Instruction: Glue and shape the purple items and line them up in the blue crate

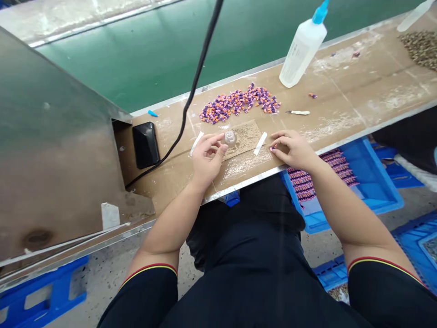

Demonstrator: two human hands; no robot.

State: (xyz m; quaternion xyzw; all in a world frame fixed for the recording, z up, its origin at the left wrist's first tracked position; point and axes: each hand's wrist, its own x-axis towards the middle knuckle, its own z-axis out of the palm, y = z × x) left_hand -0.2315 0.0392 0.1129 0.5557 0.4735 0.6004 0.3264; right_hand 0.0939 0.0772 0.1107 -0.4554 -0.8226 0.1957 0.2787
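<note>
My left hand [208, 157] has its index finger and thumb closed at the edge of a small, round, translucent piece [230, 137], whose kind I cannot make out. That piece is over a brown cardboard sheet [251, 132] held by white tape strips [260, 143]. To the right of the sheet, my right hand [290, 148] pinches a small purple-and-pink piece [272, 148], mostly hidden by the fingers. Behind the sheet lies a heap of small purple, orange and pink pieces [239, 102].
A white squeeze bottle [302, 52] with a blue tip stands at the back, near a small knife [298, 112]. At the left are a black phone [145, 145], a cable [191, 93] and a metal housing [61, 150]. A blue crate [375, 191] sits below the bench edge.
</note>
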